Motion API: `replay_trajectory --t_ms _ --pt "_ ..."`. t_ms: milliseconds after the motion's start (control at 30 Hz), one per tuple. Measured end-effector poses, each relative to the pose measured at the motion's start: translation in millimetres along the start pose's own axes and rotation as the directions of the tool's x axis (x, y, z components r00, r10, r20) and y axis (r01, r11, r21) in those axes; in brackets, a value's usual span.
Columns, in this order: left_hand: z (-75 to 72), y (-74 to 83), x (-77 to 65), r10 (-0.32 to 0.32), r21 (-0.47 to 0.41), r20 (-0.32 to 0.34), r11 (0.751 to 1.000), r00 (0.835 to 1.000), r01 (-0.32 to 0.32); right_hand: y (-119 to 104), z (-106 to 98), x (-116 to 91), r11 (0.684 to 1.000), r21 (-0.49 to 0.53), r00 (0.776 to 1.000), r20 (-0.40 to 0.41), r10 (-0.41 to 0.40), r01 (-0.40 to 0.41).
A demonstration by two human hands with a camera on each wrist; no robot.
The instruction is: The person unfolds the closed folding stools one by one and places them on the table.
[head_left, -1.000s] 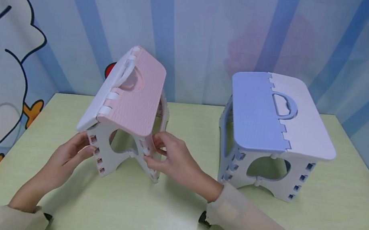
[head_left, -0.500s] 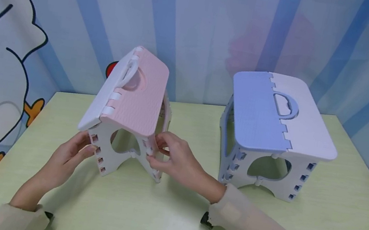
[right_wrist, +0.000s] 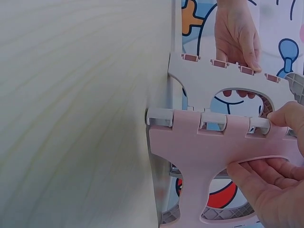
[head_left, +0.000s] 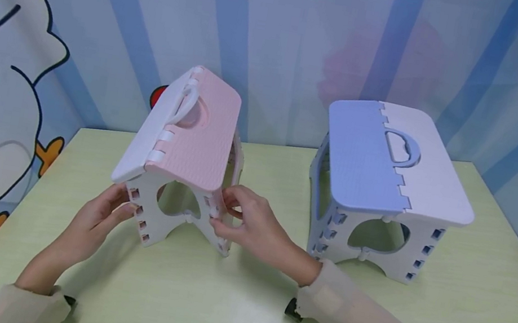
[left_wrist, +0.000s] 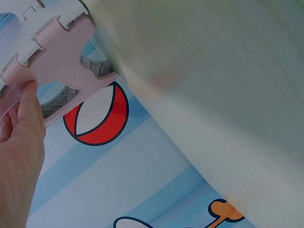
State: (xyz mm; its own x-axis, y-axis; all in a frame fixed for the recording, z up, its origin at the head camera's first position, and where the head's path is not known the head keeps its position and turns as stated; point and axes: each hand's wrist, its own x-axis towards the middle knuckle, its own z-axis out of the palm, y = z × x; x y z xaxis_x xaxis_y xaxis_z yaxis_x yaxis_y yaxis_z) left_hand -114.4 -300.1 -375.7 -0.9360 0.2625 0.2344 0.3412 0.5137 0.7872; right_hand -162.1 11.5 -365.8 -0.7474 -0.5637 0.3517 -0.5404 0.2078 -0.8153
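Note:
A pink and white folding stool (head_left: pixel 200 146) stands half unfolded on the left of the table, its two seat panels peaked like a roof. The white carry handle (head_left: pixel 186 106) sticks up at the ridge. My left hand (head_left: pixel 88 230) grips the stool's left leg edge, thumb on the front and fingers behind. With my right hand (head_left: pixel 256 224) I hold the pink leg panel (right_wrist: pixel 194 147) on the right. In the right wrist view its thumb lies at the hinge edge and the fingers reach into the cut-out. The left wrist view shows the left hand (left_wrist: pixel 23 147) on a pink side panel.
A blue and white folding stool (head_left: pixel 368 157) stands fully unfolded to the right, its seat flat. Both stools are on a pale green table (head_left: pixel 233 317). Behind hangs a striped blue backdrop (head_left: pixel 287 52) with cartoon figures.
The pink and white stool has spread slightly wider, its roof a bit flatter. My right hand has moved slightly right with the leg panel; the left hand keeps its grip.

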Motion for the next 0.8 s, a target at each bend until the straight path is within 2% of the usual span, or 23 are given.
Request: replay_trajectory --t_ms 400,800 --pt "0.8 1.1 1.3 -0.027 0.025 -0.003 0.999 1.0 0.027 0.6 -3.0 -2.2 1.0 0.006 1.0 -0.001 0.014 -0.014" --pt "1.2 1.1 0.2 -0.028 0.03 -0.01 0.999 1.0 0.028 1.7 -5.2 -4.3 1.0 -0.012 1.0 -0.007 0.001 -0.001"
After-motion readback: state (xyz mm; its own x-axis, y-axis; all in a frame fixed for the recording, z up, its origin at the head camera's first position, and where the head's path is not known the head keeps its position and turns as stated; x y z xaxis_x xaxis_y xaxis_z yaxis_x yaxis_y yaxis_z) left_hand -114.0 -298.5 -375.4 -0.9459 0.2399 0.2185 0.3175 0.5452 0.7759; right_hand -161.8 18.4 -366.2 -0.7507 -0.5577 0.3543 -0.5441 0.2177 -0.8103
